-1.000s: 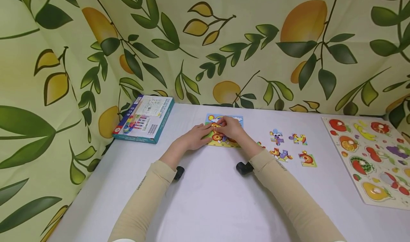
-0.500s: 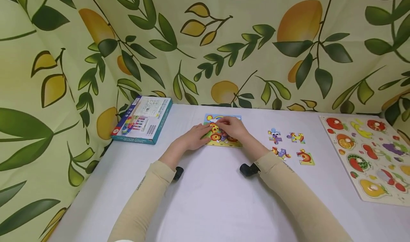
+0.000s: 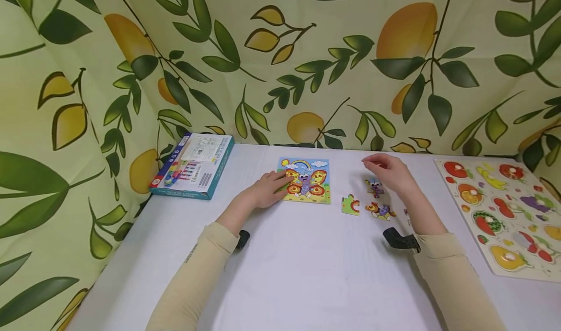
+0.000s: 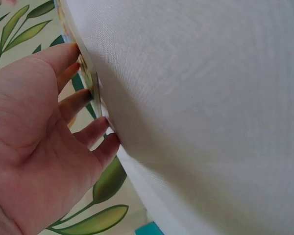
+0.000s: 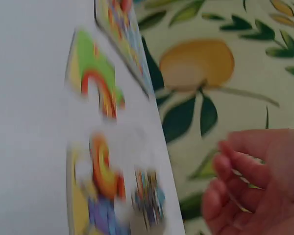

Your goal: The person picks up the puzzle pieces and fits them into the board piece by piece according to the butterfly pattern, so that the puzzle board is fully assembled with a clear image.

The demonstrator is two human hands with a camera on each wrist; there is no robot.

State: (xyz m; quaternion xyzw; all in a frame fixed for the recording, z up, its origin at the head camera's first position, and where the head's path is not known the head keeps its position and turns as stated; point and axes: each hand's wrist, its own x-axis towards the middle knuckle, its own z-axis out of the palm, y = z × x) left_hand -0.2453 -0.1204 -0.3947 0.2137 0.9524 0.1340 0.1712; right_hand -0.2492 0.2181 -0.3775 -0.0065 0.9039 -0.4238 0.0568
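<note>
A square butterfly puzzle board [image 3: 305, 179] lies flat on the white table. My left hand [image 3: 265, 191] rests at its left edge, the fingertips over the border; in the left wrist view the fingers are lightly bent against the board's edge [image 4: 95, 83]. My right hand [image 3: 391, 174] is above the loose jigsaw pieces, fingers loosely bent, nothing visible in them in the right wrist view. Beneath or beside it are a purple-and-blue piece [image 3: 375, 188] and a butterfly-wing piece [image 3: 380, 211]. A green corner piece [image 3: 350, 206] sits nearer the board. The right wrist partly hides another piece [image 3: 407, 217].
A boxed toy set [image 3: 193, 165] lies at the back left. On the right is a wooden fruit peg board [image 3: 504, 214]. Fruit-and-leaf patterned cloth [image 3: 280, 78] hangs behind the white table [image 3: 298, 272]. Black wrist cameras [image 3: 396, 238] jut out below the wrists.
My right hand has left the butterfly board and swung right over the loose pieces, uncovering the board's picture and the green corner piece. My left hand stays at the board's left edge.
</note>
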